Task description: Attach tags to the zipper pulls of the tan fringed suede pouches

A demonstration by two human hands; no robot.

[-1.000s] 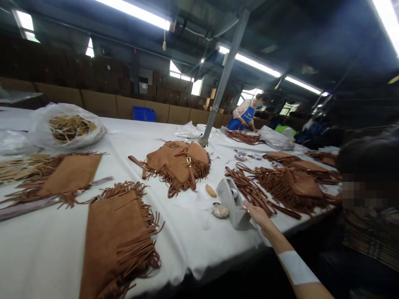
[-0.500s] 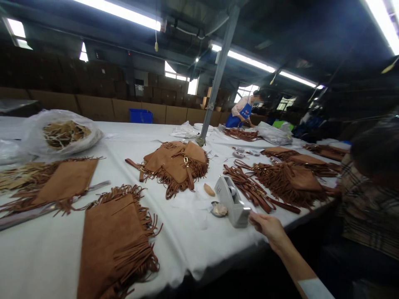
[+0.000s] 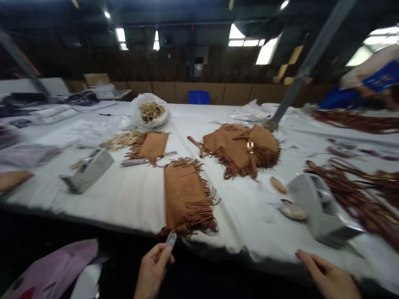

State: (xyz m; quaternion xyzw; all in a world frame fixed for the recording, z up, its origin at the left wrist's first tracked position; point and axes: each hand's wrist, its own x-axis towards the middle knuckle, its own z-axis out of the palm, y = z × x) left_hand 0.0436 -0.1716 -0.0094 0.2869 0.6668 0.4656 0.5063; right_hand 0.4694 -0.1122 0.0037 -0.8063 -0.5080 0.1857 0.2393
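My left hand (image 3: 154, 268) is closed at the table's front edge, pinching a small translucent tag (image 3: 171, 239) between thumb and fingers. The tag reaches the lower edge of a brown fringed suede bag (image 3: 183, 195) lying flat; I cannot tell whether it is attached. At the lower right, my right hand (image 3: 328, 274) has its fingertips pressed together over the table edge. Whatever they hold, if anything, is too small to make out. A grey tape dispenser (image 3: 321, 211) stands just beyond that hand, with a small round pale item (image 3: 293, 210) beside it.
More fringed bags (image 3: 241, 149) lie farther back, and brown straps (image 3: 358, 191) are at right. Another tape dispenser (image 3: 89, 170) stands at left near another person's hand (image 3: 14, 180). A grey post (image 3: 311, 62) rises from the table. A person in a blue apron (image 3: 380, 77) leans over at far right.
The view has swung left. My right hand has come away from the tape dispenser's front toward the table edge. My left hand, with the tag, has come into view.
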